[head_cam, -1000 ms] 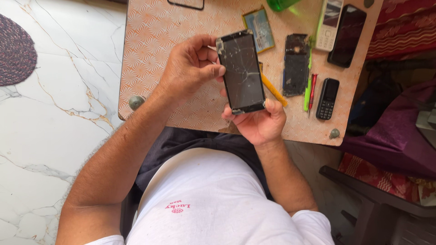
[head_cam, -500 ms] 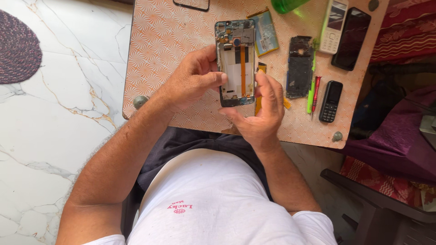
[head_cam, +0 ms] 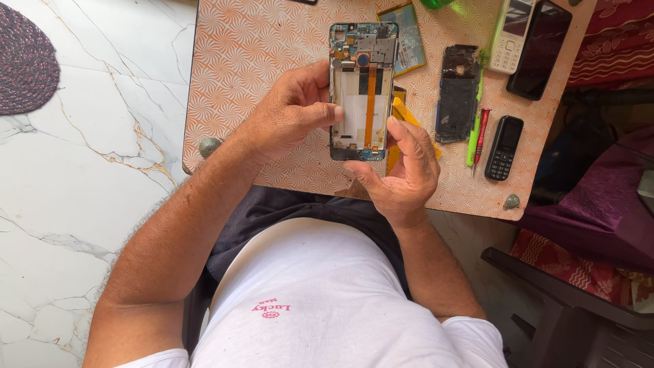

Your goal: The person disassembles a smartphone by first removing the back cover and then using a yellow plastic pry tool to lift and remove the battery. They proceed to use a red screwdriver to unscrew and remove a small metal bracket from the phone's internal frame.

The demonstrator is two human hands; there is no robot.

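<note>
floor: white veined marble [head_cam: 75,170] | orange patterned table [head_cam: 259,61] | dark woven rug [head_cam: 24,65] | daylight

Bright, even daylight fills the room; the marble floor [head_cam: 82,170] gleams pale, shadows stay soft, and everything looks sharp, with no blur.

Two hands, left [head_cam: 289,112] and right [head_cam: 402,167], are gripping one opened smartphone [head_cam: 362,88] above the patterned surface [head_cam: 252,61]. Right of that phone are lying one bare phone frame [head_cam: 457,92], two screwdrivers, green [head_cam: 474,119] and red [head_cam: 481,136], two keypad phones, white [head_cam: 511,35] and black [head_cam: 504,147], and one dark smartphone [head_cam: 538,49].
</note>
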